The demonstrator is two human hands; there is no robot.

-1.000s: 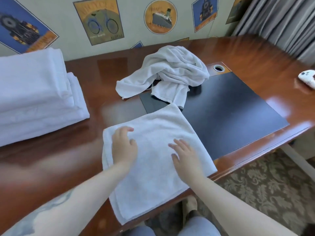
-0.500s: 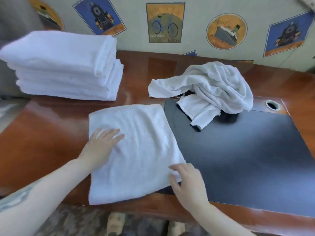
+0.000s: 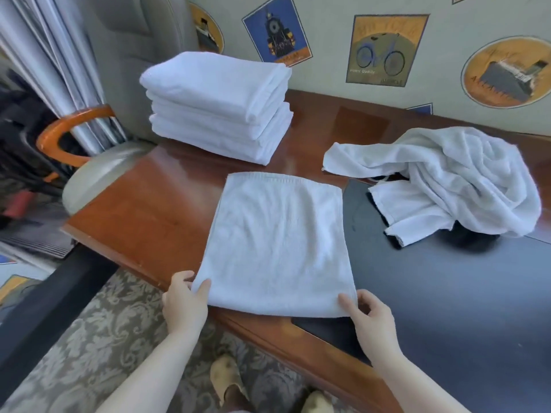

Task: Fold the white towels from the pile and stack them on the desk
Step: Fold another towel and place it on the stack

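— What has changed since a second ago?

— Then both hands lay flat on top of the folded towel. Half a second ago the left still pressed on its top while the right had gone to the near right corner. Now both are at the near edge: the left hand pinches the near left corner, thumb on top and fingers below, and the right hand pinches the near right corner the same way. The view has also swung left, so the chair and curtain beside the worktop show.

— Where does that towel lie?

— Flat on the worktop, its right side over the dark desk mat, its near edge at the worktop's front rim.

— Count the towels for me.

— One folded towel under the hands. One stack of folded towels at the far left of the worktop; its layers run together, so I cannot tell the exact number. One crumpled pile at the far right, partly on the mat; I cannot tell whether it is one towel or more.

— Anything else?

— Two hands, well apart. Four whole pictures on the wall: a liner, a locomotive, a bicycle, another liner. Two slippers on the patterned carpet.
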